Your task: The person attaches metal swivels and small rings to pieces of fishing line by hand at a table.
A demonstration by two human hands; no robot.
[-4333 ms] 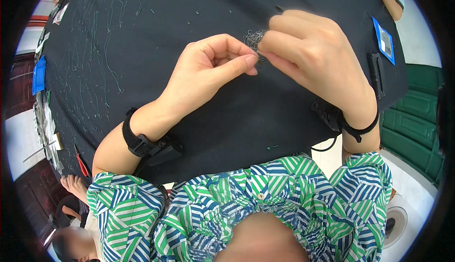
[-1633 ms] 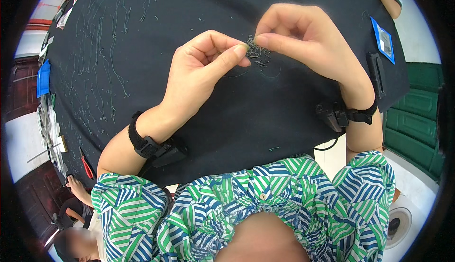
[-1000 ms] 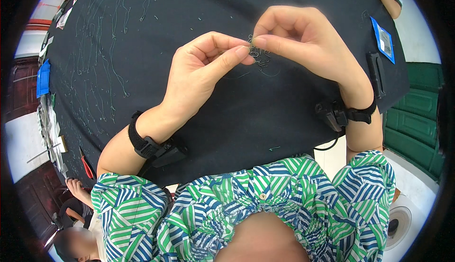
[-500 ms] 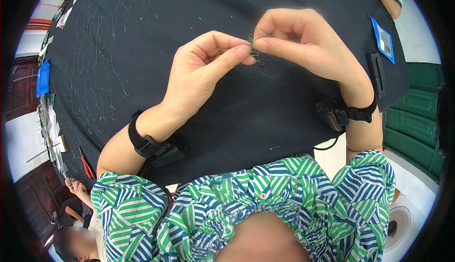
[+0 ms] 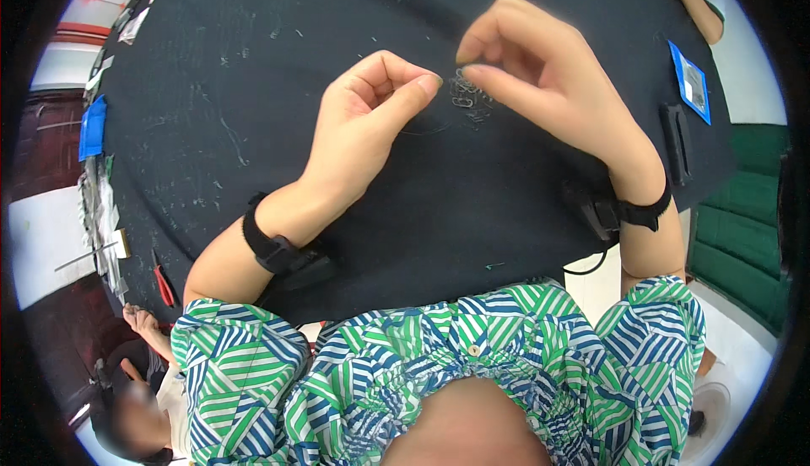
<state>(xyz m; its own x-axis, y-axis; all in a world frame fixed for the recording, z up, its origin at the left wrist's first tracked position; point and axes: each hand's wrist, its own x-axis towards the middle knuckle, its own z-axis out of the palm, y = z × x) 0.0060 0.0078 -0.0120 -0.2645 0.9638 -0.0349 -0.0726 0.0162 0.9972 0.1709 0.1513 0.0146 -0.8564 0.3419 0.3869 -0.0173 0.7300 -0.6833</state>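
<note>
A small heap of metal fish hooks point(image 5: 466, 95) lies on the black cloth, just in front of my fingertips. My left hand point(image 5: 371, 112) is closed in a pinch beside the heap, thumb pressed to the index finger. Whatever sits in that pinch is too small to make out. Over the heap's far right edge hovers my right hand point(image 5: 548, 78), slightly blurred, thumb and index finger apart with nothing visible between them. A thin line point(image 5: 426, 133) curves on the cloth below my left fingertips.
Fine threads with small hooks point(image 5: 232, 141) lie in rows across the left of the black cloth point(image 5: 405, 204). Red-handled pliers point(image 5: 163, 285) rest near the left edge. A blue packet point(image 5: 692, 82) and a black bar-shaped object point(image 5: 677, 144) are at right. Other people sit around the table.
My hands have drawn apart from where their fingertips met over the hooks. The right thumb and index finger have separated, while the left hand keeps its pinch.
</note>
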